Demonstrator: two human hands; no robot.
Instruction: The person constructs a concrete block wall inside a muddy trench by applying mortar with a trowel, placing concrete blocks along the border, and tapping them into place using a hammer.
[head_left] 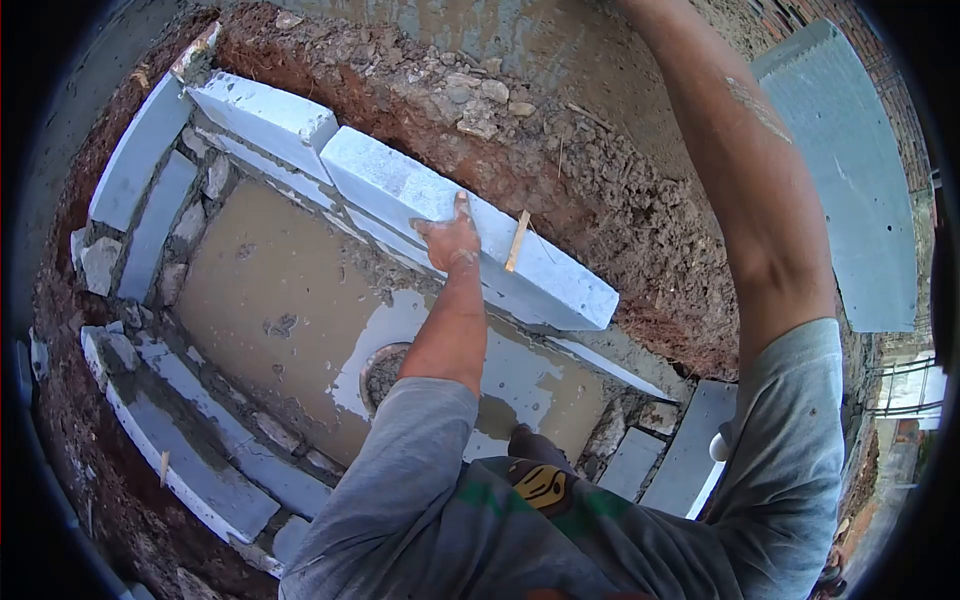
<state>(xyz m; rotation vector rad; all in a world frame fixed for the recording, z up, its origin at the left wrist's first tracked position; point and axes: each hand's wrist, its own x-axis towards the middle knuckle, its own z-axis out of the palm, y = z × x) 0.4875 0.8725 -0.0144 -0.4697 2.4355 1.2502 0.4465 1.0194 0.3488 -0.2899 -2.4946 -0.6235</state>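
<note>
My left hand (452, 238) rests against the near upper edge of a long white-grey lightweight block (400, 180). Its index finger and thumb are stretched apart, and the hand is not wrapped round the block. A thin wooden stick (517, 241) lies across the top of this block, just right of the hand. The block stands in a row beside another lightweight block (265, 108), on a lower course with grey mortar. My right arm (750, 160) reaches up past the top edge of the view, so the right hand is out of sight.
Muddy water (260, 250) covers the pit floor, with a round pipe opening (383, 372) in it. Block walls (190, 455) line the sides. Rubble and soil (600, 180) bank up behind the row. A large grey-green panel (845, 170) stands at the right.
</note>
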